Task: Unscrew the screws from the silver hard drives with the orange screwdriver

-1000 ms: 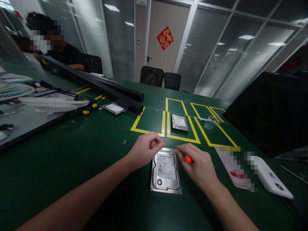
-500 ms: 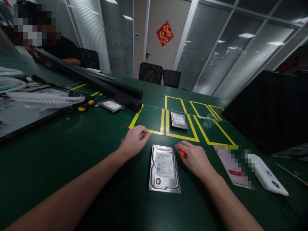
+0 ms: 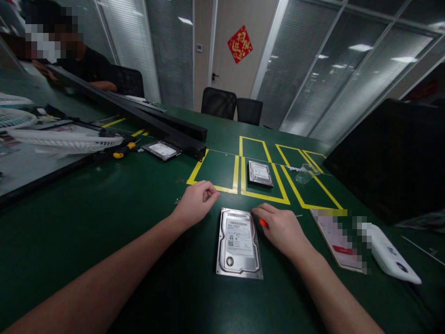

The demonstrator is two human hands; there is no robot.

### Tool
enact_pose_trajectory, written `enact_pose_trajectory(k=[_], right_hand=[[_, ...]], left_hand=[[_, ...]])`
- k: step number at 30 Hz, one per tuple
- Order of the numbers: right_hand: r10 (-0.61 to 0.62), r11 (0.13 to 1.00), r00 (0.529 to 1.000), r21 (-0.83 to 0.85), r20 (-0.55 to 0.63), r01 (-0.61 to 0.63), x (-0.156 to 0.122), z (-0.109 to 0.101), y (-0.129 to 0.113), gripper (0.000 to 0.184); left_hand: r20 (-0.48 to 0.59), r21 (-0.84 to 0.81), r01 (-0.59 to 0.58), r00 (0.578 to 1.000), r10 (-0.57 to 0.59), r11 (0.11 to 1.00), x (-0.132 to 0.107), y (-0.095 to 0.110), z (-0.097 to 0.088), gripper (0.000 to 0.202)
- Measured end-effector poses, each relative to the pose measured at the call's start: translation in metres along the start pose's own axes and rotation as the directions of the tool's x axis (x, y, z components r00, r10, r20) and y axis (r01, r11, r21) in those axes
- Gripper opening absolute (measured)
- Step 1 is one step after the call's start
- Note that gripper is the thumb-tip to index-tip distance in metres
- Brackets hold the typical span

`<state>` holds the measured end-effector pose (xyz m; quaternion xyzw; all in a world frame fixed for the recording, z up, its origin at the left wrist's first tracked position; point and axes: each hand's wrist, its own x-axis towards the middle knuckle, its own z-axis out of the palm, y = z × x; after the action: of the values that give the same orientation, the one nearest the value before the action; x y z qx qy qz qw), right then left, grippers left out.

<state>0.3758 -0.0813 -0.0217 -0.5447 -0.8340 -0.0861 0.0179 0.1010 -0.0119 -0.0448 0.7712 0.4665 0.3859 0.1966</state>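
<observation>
A silver hard drive (image 3: 239,241) lies flat on the green table, label side up, between my two hands. Just past its upper left corner, my left hand (image 3: 196,202) rests with thumb and fingers pinched; anything between them is too small to make out. Beside that hand is a small heap of screws (image 3: 177,201), partly hidden by it. My right hand (image 3: 280,227) is closed around an orange-handled screwdriver (image 3: 263,222) at the drive's upper right. Most of the tool is covered by the fingers, with a thin shaft showing beyond the hand.
A second hard drive (image 3: 260,173) sits inside a yellow taped box; a third drive (image 3: 162,150) lies left by long black bars (image 3: 139,113). A clear plastic cup (image 3: 304,174), phone (image 3: 335,241) and white device (image 3: 392,253) are on the right. A person sits far left.
Both hands and the near drive keep almost the same places. The whole view has shifted slightly; nothing is visibly taken up or let go.
</observation>
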Motion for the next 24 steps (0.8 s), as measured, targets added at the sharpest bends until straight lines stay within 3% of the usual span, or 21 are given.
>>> enact_pose_trajectory(k=[24], right_hand=[[-0.031,0.999,0.997,-0.026,-0.07,0.029,-0.0043,0.0046,-0.0018,0.029]], left_hand=[[0.011,-0.016,0.013,1.0,-0.012,1.0,-0.0005,-0.001,0.0002,0.018]])
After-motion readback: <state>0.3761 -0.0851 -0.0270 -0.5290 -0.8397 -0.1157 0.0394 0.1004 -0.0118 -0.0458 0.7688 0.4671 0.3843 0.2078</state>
